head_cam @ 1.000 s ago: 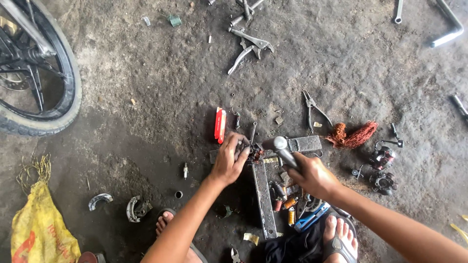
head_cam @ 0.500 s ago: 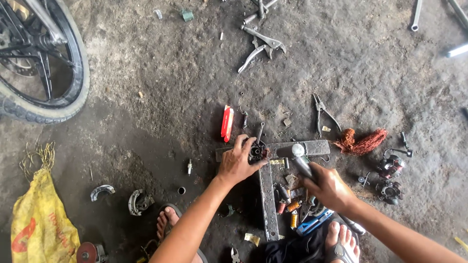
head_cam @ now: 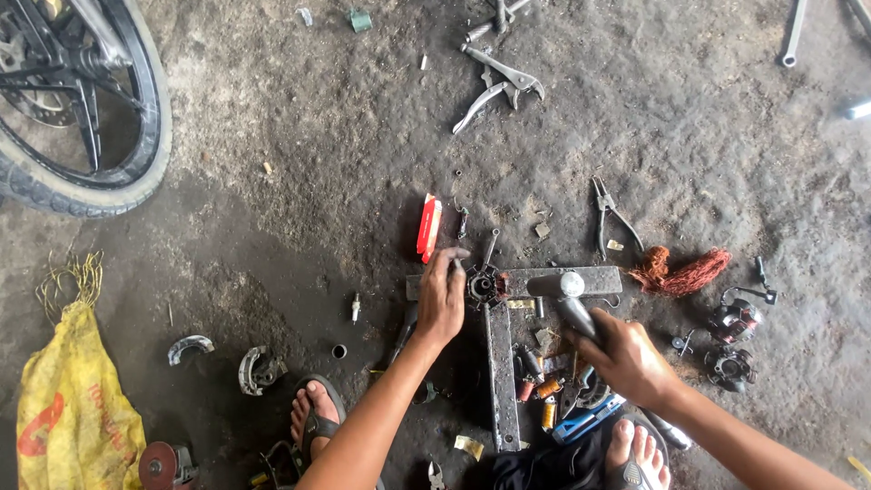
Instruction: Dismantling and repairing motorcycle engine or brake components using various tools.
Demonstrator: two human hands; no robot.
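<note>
My left hand (head_cam: pixel 442 295) rests on the left end of a T-shaped steel bar (head_cam: pixel 501 363) lying on the ground, its fingers steadying a small round dark metal part (head_cam: pixel 482 286) on the bar. My right hand (head_cam: pixel 626 358) grips the handle of a hammer (head_cam: pixel 564 292), whose grey head sits low over the crossbar just right of the round part. My sandalled feet (head_cam: pixel 313 413) show at the bottom of the head view.
A motorcycle wheel (head_cam: pixel 86 109) stands top left. A yellow sack (head_cam: pixel 77 408) lies bottom left. Locking pliers (head_cam: pixel 499 82), pliers (head_cam: pixel 610 218), a red box (head_cam: pixel 428 225), copper wire (head_cam: pixel 682 270), brake shoes (head_cam: pixel 259 367) and small parts (head_cam: pixel 735 318) are scattered on the dirty concrete.
The hammer in my right hand has swung from raised down toward the crossbar beside the round part. My left hand has stayed on the part.
</note>
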